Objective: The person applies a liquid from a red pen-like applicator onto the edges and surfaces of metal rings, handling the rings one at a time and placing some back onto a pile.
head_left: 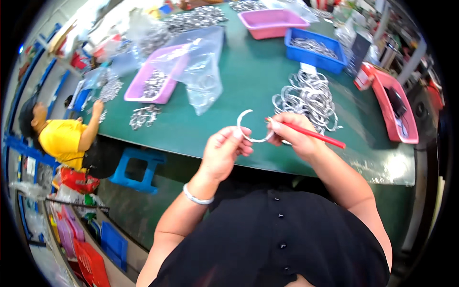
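A thin silver open bangle (240, 117) is held up over the near edge of the table. My left hand (221, 152) pinches its left side between thumb and fingers. On its other side, my right hand (295, 137) is closed around a slim red pen-like tool (321, 136), whose small tip points left toward the bangle. The fingers of this hand also meet the bangle's lower right part. Just beyond my right hand lies a tangled heap of silver bangles (313, 93). A pale bangle (197, 197) circles my left wrist.
Around the green table (244, 71) stand a blue bin (315, 60) of metal pieces, a pink tub (272, 33), a lilac tray (138, 86) partly under clear plastic (203, 71), and a pink tray (406, 129). A co-worker in yellow (62, 143) sits left, near a blue stool (136, 170).
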Demonstrator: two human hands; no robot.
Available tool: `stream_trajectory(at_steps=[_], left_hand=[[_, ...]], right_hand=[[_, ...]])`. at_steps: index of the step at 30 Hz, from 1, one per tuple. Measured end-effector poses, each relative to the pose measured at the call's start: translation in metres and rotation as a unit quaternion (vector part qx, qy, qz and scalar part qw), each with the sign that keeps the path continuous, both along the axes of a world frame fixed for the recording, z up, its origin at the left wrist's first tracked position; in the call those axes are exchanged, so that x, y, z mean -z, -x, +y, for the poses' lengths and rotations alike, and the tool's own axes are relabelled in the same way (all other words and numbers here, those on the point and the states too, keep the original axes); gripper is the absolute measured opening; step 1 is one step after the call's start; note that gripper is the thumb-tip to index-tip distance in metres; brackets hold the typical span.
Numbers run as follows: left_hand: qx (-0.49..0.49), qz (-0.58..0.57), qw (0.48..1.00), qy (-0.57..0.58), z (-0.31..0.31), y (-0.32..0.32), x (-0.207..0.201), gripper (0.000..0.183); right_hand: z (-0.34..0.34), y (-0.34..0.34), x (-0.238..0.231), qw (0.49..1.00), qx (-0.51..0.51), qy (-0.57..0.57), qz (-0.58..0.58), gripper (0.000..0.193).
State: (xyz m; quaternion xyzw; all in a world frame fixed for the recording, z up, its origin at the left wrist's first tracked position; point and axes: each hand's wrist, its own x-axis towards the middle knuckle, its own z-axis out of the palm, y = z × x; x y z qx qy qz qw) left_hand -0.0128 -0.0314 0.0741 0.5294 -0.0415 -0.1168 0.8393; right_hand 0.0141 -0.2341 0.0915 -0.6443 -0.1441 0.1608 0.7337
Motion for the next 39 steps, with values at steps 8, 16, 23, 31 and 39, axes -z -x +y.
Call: stream_trajectory(at_steps=[8,16,23,31,39], left_hand=[[0.042,0.003,0.999,-0.012,-0.005,0.003,-0.003,0.018],[0.052,0.028,0.998,0.009,-0.01,0.001,-0.001,0.017],[0.058,0.021,0.997,0.049,-0.011,0.002,0.003,0.017],[0.072,0.023,0.994,0.085,-0.01,0.002,0.003,0.018],[0.086,0.031,0.993,0.08,-0.013,0.006,-0.002,0.018]], right_hand=[[-0.003,0.011,0.005,0.992,0.035,-0.094,0.073,0.018],[-0.004,0.013,0.013,0.993,0.034,-0.061,0.097,0.019],[-0.009,0.015,0.015,0.995,0.085,-0.034,0.031,0.024],[-0.022,0.021,-0.011,0.94,0.023,0.03,-0.338,0.018],[-0.011,0.024,-0.001,0.951,0.055,-0.034,-0.303,0.029]])
